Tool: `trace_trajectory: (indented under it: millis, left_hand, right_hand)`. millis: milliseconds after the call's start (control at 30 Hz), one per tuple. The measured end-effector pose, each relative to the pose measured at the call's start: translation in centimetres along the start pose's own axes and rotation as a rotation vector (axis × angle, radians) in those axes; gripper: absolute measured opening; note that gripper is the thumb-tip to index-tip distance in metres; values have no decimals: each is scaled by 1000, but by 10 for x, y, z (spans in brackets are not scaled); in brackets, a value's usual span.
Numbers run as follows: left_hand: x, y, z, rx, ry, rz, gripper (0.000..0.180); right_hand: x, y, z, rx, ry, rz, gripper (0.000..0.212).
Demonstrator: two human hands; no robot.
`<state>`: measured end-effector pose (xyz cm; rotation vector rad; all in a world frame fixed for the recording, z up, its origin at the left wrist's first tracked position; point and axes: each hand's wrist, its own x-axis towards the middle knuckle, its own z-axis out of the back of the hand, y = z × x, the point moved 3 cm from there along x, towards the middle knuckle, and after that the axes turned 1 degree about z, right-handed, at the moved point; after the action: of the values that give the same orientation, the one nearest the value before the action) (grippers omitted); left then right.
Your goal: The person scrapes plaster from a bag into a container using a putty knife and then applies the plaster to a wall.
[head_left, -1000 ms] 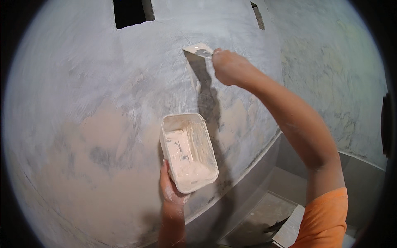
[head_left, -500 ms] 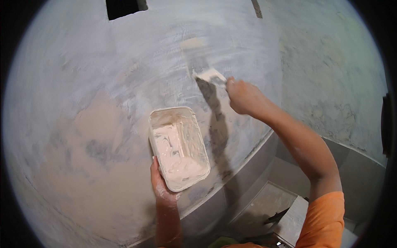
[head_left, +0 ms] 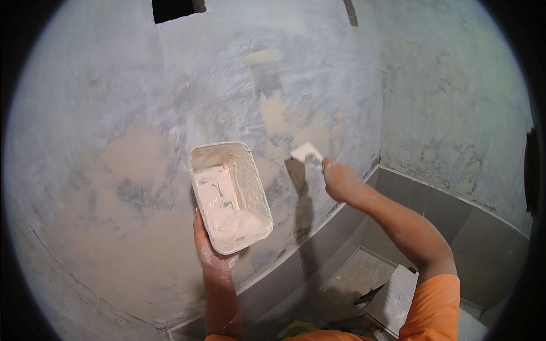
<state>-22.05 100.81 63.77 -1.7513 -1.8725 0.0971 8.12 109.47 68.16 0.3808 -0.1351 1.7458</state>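
Observation:
My left hand (head_left: 211, 247) is wrapped round the lower left side of a rectangular plastic tub (head_left: 261, 190), tilted so that its inside faces me. Cream-coloured filler paste (head_left: 219, 199) coats its walls and lies thick toward the near end. My right hand (head_left: 343, 182) grips a putty knife (head_left: 307, 152) by its handle, most of which the fingers hide. The blade carries some paste and is at the grey wall (head_left: 216, 68); whether it touches I cannot tell. A fresh cream patch (head_left: 273, 116) shows on the wall above the blade.
A dark square opening (head_left: 173, 8) is cut in the wall at the top. On the right an adjoining wall (head_left: 432, 102) meets it in a corner. Grey tiles (head_left: 409, 196) run along the base. A white box-like object (head_left: 392, 295) stands below, by my right arm.
My right hand has brought the putty knife down and slightly right, leaving a cream smear on the wall. The tub in my left hand sits a little further left and higher in view.

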Motion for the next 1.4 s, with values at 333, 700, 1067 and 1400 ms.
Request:
trace_trajectory:
  millis: [333,700,1067,1400]
  left_hand:
    - [1,-5,-1,-15,47,98,58]
    - [5,-5,16,139,-71,21,66]
    - [3,-6,6,551,-85,-127,67]
    - [-4,-3,-3,457,-199,-123,59]
  right_hand:
    - [80,76,121,157,-373,0,31]
    - [3,61,-3,183,120,-21,36]
    - [115,91,148,229,-545,229,33]
    - [23,42,-18,184,-37,102,38]
